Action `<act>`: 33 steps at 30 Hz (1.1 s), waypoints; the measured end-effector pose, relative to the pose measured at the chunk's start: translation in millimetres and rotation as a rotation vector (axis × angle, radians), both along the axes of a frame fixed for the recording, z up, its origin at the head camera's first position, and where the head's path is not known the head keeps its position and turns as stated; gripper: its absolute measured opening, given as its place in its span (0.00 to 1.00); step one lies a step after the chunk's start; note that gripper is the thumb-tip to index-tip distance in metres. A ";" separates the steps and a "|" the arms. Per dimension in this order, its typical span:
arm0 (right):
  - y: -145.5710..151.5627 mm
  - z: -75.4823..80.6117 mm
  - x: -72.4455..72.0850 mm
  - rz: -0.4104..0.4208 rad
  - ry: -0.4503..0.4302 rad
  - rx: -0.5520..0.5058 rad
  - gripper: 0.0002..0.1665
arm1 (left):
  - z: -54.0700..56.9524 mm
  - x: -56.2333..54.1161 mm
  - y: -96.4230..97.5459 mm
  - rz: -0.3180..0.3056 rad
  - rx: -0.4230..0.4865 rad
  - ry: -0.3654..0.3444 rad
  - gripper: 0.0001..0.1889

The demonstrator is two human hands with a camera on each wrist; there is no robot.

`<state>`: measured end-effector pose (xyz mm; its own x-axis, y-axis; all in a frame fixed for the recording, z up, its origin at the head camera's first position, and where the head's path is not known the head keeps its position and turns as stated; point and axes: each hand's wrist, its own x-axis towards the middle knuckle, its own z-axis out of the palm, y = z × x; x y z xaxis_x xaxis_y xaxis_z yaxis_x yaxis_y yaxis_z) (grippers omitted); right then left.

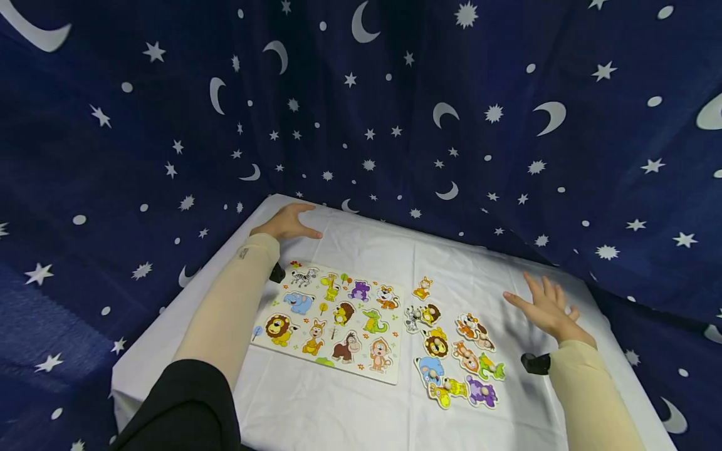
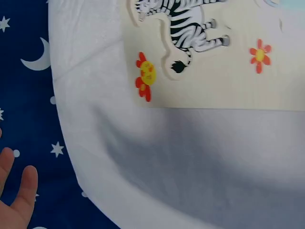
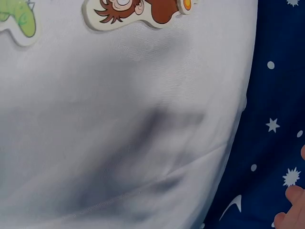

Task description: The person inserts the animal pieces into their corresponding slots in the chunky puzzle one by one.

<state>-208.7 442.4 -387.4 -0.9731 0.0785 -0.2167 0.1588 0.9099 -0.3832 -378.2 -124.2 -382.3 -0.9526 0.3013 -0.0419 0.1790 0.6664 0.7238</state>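
Observation:
My left hand (image 1: 287, 222) is raised above the far left of the table, thumb and fingers spread, holding nothing. Below it lies an animal puzzle board (image 1: 296, 344) with printed zebra, giraffe, lion and other animals. Over the table's right side is my right hand (image 1: 547, 310), its fingers extended and nothing in them. Several loose knobbed puzzle pieces lie between board and right hand, among them a kangaroo (image 1: 422, 289), a blue elephant (image 1: 430, 369), a purple hippo (image 1: 482, 393) and a green crocodile (image 1: 491, 368). The left wrist view shows the board's zebra picture (image 2: 188, 28); fingertips appear at its edge.
A white cloth (image 1: 361, 413) covers the table. Dark blue curtains (image 1: 361, 113) with moons and stars hang behind and at both sides. Some pieces touch or overlap, such as the giraffe (image 1: 440, 396) near the elephant. A brown-haired piece (image 3: 124, 9) shows in the right wrist view.

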 end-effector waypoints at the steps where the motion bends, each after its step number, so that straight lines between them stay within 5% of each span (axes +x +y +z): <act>1: -0.1 -0.8 0.6 -0.003 0.001 0.002 0.62 | -1.5 0.3 -0.4 -0.001 -0.002 -0.001 0.47; 23: -8.7 -5.7 6.3 0.001 0.009 0.032 0.61 | -11.8 6.1 -4.6 0.014 0.040 -0.073 0.43; 33: -5.7 -16.3 11.4 -0.007 -0.042 0.023 0.62 | -23.0 10.7 -12.2 0.008 -0.013 -0.089 0.40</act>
